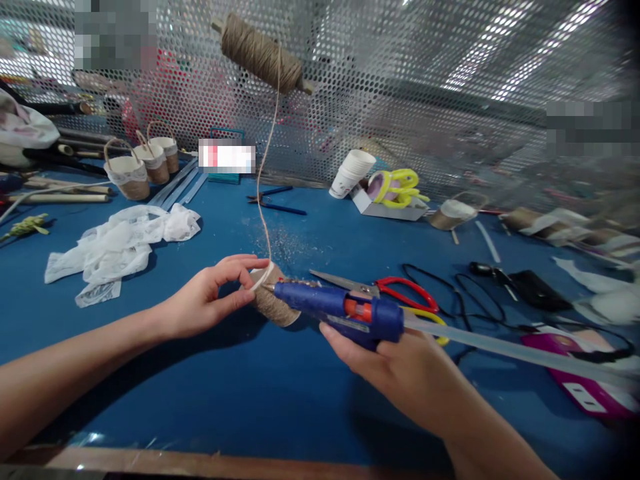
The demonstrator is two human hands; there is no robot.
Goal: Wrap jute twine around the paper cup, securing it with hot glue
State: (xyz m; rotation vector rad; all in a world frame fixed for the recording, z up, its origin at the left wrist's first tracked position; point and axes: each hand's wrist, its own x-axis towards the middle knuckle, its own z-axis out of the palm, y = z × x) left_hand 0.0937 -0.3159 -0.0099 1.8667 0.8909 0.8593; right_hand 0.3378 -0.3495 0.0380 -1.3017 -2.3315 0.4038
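Above the blue table, my left hand (213, 293) grips a paper cup (277, 308) by its end, with fingers and thumb closed round the rim. Twine covers much of the cup's side, and it lies tilted. A strand of twine (260, 200) runs from that cup up to a large spool (260, 53) hung on the mesh. My right hand (400, 370) is wrapped round a blue hot glue gun (325, 308), whose nozzle meets the cup near the twine. A long clear glue stick (500, 347) sticks out of the gun's back.
Red-handled scissors (407, 293) lie just behind the glue gun. Pliers (277, 200), white lace (120, 240) and small twine baskets (127, 177) are farther back. Stacked paper cups (353, 172) stand near a white box (390, 208). A black cord (463, 293) and a magenta power strip (570, 373) are at right.
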